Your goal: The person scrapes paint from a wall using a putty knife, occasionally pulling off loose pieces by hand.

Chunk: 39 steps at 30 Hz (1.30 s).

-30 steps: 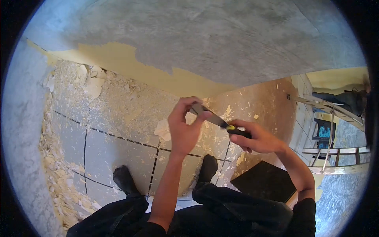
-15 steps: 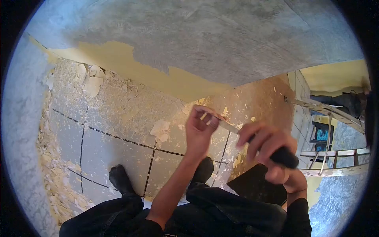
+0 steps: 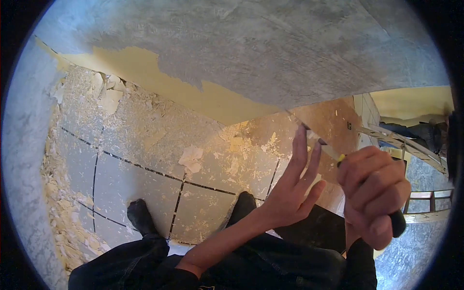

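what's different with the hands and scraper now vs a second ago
The left hand moved right in view, its pinch on the scraper blade opened into outstretched fingers. The right hand shifted right and lower, knuckles turned toward the camera, keeping hold of the handle. Wall and floor scraps look unchanged.

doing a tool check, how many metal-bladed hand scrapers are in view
1: the black-handled, metal-bladed scraper, gripped in the right hand, its blade at the left hand's fingertips. Others may be hidden under the pale, flaky scraps.
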Each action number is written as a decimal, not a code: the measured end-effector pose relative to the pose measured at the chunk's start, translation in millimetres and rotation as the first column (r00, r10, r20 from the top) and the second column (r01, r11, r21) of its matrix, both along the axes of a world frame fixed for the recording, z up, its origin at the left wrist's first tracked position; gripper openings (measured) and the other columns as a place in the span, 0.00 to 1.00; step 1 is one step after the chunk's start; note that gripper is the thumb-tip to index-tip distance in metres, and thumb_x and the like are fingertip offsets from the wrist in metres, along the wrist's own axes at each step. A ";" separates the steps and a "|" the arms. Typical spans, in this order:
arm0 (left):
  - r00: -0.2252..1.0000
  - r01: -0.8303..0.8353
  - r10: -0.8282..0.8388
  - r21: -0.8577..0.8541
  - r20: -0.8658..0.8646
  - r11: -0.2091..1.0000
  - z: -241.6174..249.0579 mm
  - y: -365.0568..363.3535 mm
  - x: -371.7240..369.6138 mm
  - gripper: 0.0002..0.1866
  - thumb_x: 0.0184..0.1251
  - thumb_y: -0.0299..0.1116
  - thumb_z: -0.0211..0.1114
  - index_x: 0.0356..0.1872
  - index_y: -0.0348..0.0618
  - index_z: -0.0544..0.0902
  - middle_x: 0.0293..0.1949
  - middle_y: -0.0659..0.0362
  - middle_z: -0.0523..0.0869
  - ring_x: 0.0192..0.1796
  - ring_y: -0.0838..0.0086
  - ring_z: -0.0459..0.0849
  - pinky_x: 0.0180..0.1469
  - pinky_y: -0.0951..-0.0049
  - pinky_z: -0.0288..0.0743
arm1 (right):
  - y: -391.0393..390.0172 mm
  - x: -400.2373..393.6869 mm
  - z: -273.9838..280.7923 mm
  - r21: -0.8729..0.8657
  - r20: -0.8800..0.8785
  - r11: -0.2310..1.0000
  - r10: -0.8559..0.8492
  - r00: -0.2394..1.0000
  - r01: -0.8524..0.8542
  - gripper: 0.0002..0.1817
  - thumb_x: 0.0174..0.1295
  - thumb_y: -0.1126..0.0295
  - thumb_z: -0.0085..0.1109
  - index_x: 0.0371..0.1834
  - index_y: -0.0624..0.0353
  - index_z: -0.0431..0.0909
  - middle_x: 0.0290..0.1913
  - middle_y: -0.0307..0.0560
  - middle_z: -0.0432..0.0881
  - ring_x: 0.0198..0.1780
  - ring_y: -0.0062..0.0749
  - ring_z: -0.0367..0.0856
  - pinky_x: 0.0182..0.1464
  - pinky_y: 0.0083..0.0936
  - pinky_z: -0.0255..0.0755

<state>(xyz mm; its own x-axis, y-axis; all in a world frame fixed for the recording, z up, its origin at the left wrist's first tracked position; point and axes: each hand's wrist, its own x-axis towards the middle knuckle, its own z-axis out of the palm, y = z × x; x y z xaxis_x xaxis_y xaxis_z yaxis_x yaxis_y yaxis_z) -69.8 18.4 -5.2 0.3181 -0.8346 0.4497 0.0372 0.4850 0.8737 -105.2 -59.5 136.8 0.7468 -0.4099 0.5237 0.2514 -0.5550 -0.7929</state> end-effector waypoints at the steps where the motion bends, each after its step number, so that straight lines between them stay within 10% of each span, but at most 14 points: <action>1: 1.000 0.009 -0.009 -0.037 0.014 0.999 0.6 -5.0 2.3 0.34 0.70 0.29 0.56 0.73 0.28 0.53 0.74 0.27 0.39 0.76 0.35 0.43 0.73 0.50 0.52 | -1.8 0.2 1.3 -0.023 0.016 0.999 0.024 1.000 -0.024 0.20 0.58 0.62 0.59 0.14 0.53 0.63 0.10 0.36 0.65 0.10 0.26 0.61 0.16 0.25 0.62; 8: 0.986 0.153 -0.158 0.087 0.056 0.984 -15.5 -0.8 6.6 0.40 0.67 0.31 0.61 0.72 0.23 0.49 0.72 0.23 0.37 0.75 0.34 0.45 0.72 0.54 0.56 | -1.4 11.1 -23.3 -0.166 -0.120 0.979 -0.138 0.983 0.117 0.13 0.50 0.74 0.58 0.14 0.54 0.65 0.13 0.39 0.68 0.14 0.33 0.68 0.20 0.29 0.67; 12: 0.977 0.212 -0.212 -0.002 0.024 0.977 -5.3 -0.8 15.3 0.42 0.65 0.32 0.63 0.72 0.23 0.50 0.72 0.24 0.36 0.75 0.34 0.47 0.72 0.54 0.57 | 0.9 5.8 -12.9 -0.135 -0.142 0.990 0.022 0.990 -0.041 0.18 0.60 0.68 0.60 0.14 0.55 0.65 0.13 0.38 0.68 0.18 0.33 0.72 0.25 0.28 0.70; 18: 0.974 0.209 -0.207 -0.011 0.096 0.978 -9.2 -0.5 16.6 0.43 0.66 0.33 0.62 0.72 0.23 0.47 0.73 0.24 0.34 0.76 0.35 0.45 0.72 0.54 0.56 | 5.3 4.0 -18.6 -0.242 -0.135 0.949 -0.239 0.962 0.202 0.20 0.63 0.64 0.58 0.15 0.53 0.63 0.13 0.36 0.67 0.18 0.34 0.70 0.26 0.29 0.70; 20: 0.967 0.242 -0.243 0.017 0.073 0.970 -8.8 -4.8 18.1 0.44 0.66 0.34 0.63 0.73 0.24 0.46 0.73 0.25 0.34 0.76 0.35 0.44 0.72 0.54 0.57 | -1.2 -1.4 -11.0 -0.201 -0.113 0.978 0.026 0.993 -0.049 0.19 0.60 0.64 0.59 0.15 0.54 0.63 0.14 0.37 0.68 0.18 0.35 0.70 0.25 0.30 0.70; 29: 0.968 0.223 -0.219 -0.021 0.120 0.975 -17.3 -0.6 6.9 0.47 0.64 0.33 0.64 0.76 0.34 0.43 0.73 0.24 0.34 0.76 0.35 0.43 0.72 0.53 0.57 | 3.6 0.5 -21.5 -0.195 -0.114 0.965 0.155 0.981 -0.175 0.10 0.52 0.69 0.59 0.18 0.59 0.71 0.15 0.41 0.71 0.17 0.35 0.71 0.25 0.34 0.70; 32: 0.961 0.236 -0.229 -0.028 0.155 0.971 -17.0 -10.3 3.5 0.48 0.63 0.34 0.65 0.76 0.34 0.42 0.72 0.24 0.34 0.76 0.35 0.44 0.72 0.54 0.58 | 11.9 6.0 -30.3 -0.271 -0.059 0.929 -0.279 0.958 0.254 0.09 0.51 0.69 0.59 0.18 0.58 0.70 0.15 0.42 0.71 0.17 0.35 0.72 0.26 0.35 0.71; 35: 0.950 0.253 -0.251 0.008 0.184 0.967 -26.4 -11.9 5.3 0.50 0.62 0.34 0.66 0.76 0.35 0.42 0.72 0.24 0.33 0.75 0.34 0.45 0.72 0.54 0.59 | -3.1 2.6 -14.3 -0.298 -0.230 0.918 0.196 0.953 -0.260 0.09 0.50 0.69 0.58 0.18 0.58 0.70 0.15 0.42 0.74 0.19 0.38 0.74 0.30 0.36 0.73; 39: 0.950 0.265 -0.265 0.021 0.165 0.964 -22.2 -7.8 5.1 0.51 0.61 0.35 0.68 0.76 0.36 0.41 0.72 0.24 0.33 0.75 0.34 0.47 0.71 0.54 0.60 | 13.6 3.8 -22.4 -0.213 -0.114 0.973 -0.118 0.986 0.092 0.10 0.50 0.68 0.59 0.18 0.58 0.70 0.15 0.41 0.74 0.17 0.37 0.73 0.28 0.35 0.73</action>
<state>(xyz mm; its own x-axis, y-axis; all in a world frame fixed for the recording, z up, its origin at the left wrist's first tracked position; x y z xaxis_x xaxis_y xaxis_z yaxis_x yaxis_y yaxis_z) -64.7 10.6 -27.4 0.0073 -0.8782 0.4782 0.0200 0.4783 0.8780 -101.4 -45.9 114.4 0.7705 -0.3823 0.5101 0.0893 -0.7276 -0.6802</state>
